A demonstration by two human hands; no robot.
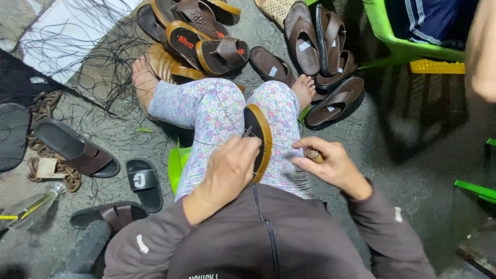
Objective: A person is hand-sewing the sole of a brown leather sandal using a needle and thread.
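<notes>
The sandal sole (260, 135), dark on its face with a tan edge, stands on edge between the knees of the seated person, clamped by the flowered trousers (206, 116). The left hand (230, 170) lies over the near end of the sole, fingers curled round its edge in a closed hold. The right hand (330, 164) sits just to the right of the sole, apart from it, closed on a wooden-handled awl (313, 155) of which only the handle end shows. A thin dark thread (281, 146) runs taut from the sole's edge to the right hand. Whether the awl's tip reaches the sole cannot be told.

Beyond the bare feet, a heap of brown sandals (310, 49) lies on the concrete floor (413, 155). Loose black threads (88, 62) are strewn at upper left. A black slide (144, 181) and a brown slide (77, 150) lie to the left, near a rusty chain (44, 111). A green plastic chair (398, 44) stands at upper right.
</notes>
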